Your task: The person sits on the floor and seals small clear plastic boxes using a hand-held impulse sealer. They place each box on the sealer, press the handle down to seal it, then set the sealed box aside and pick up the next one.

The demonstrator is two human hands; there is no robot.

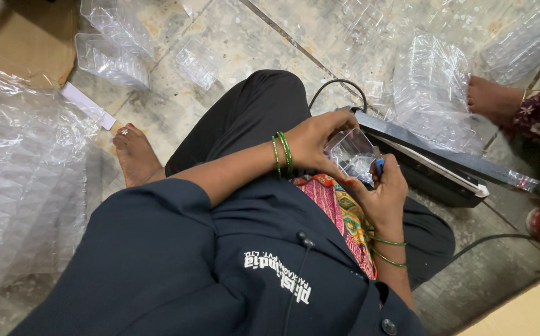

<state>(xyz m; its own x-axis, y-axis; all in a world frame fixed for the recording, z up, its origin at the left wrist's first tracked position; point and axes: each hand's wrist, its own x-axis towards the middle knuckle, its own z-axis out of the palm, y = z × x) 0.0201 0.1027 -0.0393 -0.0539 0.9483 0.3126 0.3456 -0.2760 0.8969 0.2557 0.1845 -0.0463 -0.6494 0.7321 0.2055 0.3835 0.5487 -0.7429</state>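
The left hand [314, 142] and right hand [383, 186] both grip one small clear plastic blister tray [352, 154] held over the lap, just beside the single black bar-shaped heat sealer [425, 163]. The right hand also pinches one small blue piece [380, 165] (its kind is unclear). A steady two-handed hold likely keeps the tray level. Three loose clear trays [196, 62] lie on the tiled floor [251, 37].
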